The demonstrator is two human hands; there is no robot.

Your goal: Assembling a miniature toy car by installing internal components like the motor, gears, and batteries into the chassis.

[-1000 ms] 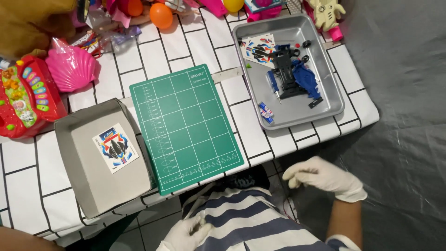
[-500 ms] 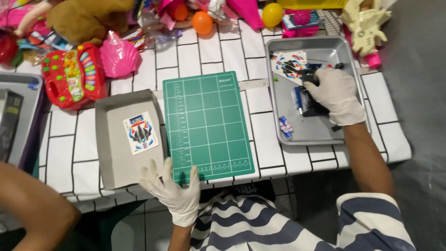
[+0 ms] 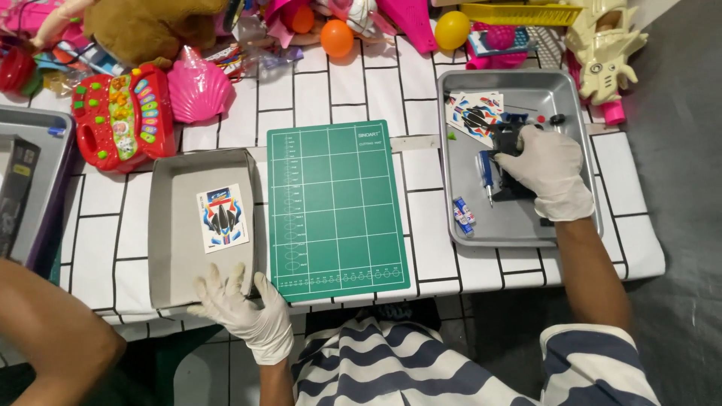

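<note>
My right hand [image 3: 553,169], in a white glove, reaches into a metal tray [image 3: 519,229] at the right and closes over a black and blue toy part [image 3: 511,188]. Beside it in the tray lie a sticker sheet [image 3: 474,113], a blue tool [image 3: 486,169] and a small blue-and-white piece [image 3: 462,214]. My gloved left hand [image 3: 241,308] rests with fingers spread at the table's front edge, touching the near rim of a grey box lid [image 3: 177,256] that holds another sticker sheet [image 3: 223,218]. A green cutting mat [image 3: 335,210] lies between the two trays.
Toys crowd the back of the table: a red toy keyboard [image 3: 120,120], a pink shell [image 3: 197,90], an orange ball [image 3: 336,37], a yellow ball [image 3: 452,30], a cream toy gun [image 3: 605,53]. Another metal tray [image 3: 34,225] sits far left. Another person's arm [image 3: 53,331] is at bottom left.
Both hands came up from the table's front edge. The right hand went into the metal tray and closed on the black part; the left hand slid left to the grey lid.
</note>
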